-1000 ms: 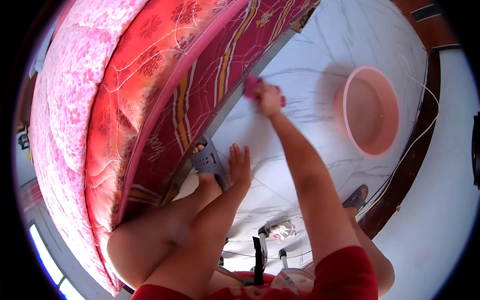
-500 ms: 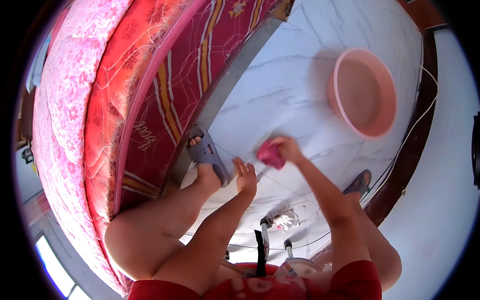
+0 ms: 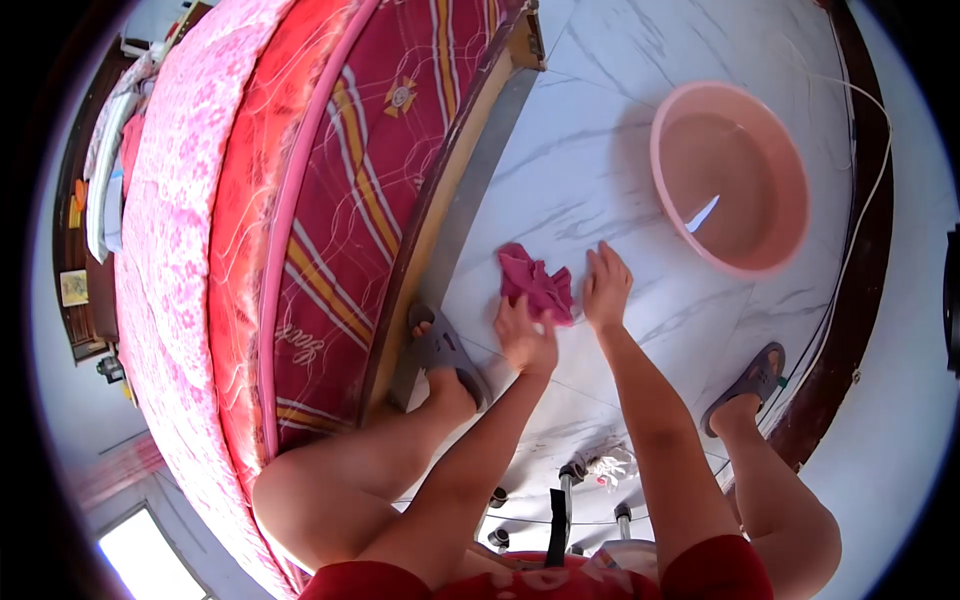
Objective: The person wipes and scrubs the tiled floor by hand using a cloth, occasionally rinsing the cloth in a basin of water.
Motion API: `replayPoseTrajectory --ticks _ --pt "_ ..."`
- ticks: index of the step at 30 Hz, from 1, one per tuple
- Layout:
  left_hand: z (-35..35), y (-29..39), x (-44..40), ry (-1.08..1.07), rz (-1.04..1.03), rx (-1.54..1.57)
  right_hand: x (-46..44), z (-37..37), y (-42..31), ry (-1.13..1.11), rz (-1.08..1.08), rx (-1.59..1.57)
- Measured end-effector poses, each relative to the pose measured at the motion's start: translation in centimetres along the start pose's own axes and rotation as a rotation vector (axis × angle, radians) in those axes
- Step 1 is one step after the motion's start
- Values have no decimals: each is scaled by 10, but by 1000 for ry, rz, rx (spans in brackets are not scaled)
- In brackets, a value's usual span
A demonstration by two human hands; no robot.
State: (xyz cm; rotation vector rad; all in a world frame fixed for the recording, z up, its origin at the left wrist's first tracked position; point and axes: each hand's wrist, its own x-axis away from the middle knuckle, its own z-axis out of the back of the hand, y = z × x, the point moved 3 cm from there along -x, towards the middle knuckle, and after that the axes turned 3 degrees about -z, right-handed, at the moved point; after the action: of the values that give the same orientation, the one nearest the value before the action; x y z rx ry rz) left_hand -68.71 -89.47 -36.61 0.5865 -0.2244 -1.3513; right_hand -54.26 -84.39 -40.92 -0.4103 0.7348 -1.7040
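A crumpled dark pink cloth (image 3: 538, 282) lies on the marbled tile floor (image 3: 590, 140) in front of me. My left hand (image 3: 525, 335) is at the cloth's near edge, fingers apart, with the fingertips over or touching it; whether they press on it I cannot tell. Just right of the cloth is my right hand (image 3: 606, 287), its fingers slightly bent and apart, holding nothing. Further right stands a pink basin (image 3: 798, 190) with cloudy water in it.
A bed with a red patterned side (image 3: 330, 250) runs along the left. My sandalled feet (image 3: 448, 360) stand on either side. A white cable (image 3: 850, 240) follows the right wall. Metal chair legs (image 3: 566, 490) are below me.
The cloth has left my right hand and now lies spread on the floor. My left hand has moved forward to it. My right hand has opened beside it.
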Motion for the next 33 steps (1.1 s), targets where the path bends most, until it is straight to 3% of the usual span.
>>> replayPoseTrajectory --ticks 2,3,6,8,12,15,16,17,20,27,29,33 --pt "-21 17 -11 -77 -15 -110 13 -5 9 -56 174 333" --pt "-31 21 -15 -154 -17 -219 13 -6 10 -71 162 336" --pt "-56 4 -41 -208 90 -130 13 -6 12 -76 152 300" --pt "-55 1 -76 -177 38 -97 13 -7 12 -82 148 312" --pt "-53 -2 -164 7 -267 -41 13 -10 15 -115 142 326" --pt "-61 -10 -222 -53 -307 -211 12 -9 14 -139 133 340" --pt "-67 -12 -236 -170 -401 -269 12 -8 13 -149 126 334" --pt "-74 -15 -242 -293 -489 -325 13 -7 14 -164 122 342" --pt "-76 -26 -242 -360 -495 -366 13 -10 12 -168 121 347" --pt "-52 -70 -173 -328 -274 -426 13 -9 13 -196 121 335" --pt "-41 -84 -139 -198 -127 -442 13 -8 13 -163 124 334" --pt "-6 -76 -56 -262 206 -570 15 -8 15 -136 130 335"
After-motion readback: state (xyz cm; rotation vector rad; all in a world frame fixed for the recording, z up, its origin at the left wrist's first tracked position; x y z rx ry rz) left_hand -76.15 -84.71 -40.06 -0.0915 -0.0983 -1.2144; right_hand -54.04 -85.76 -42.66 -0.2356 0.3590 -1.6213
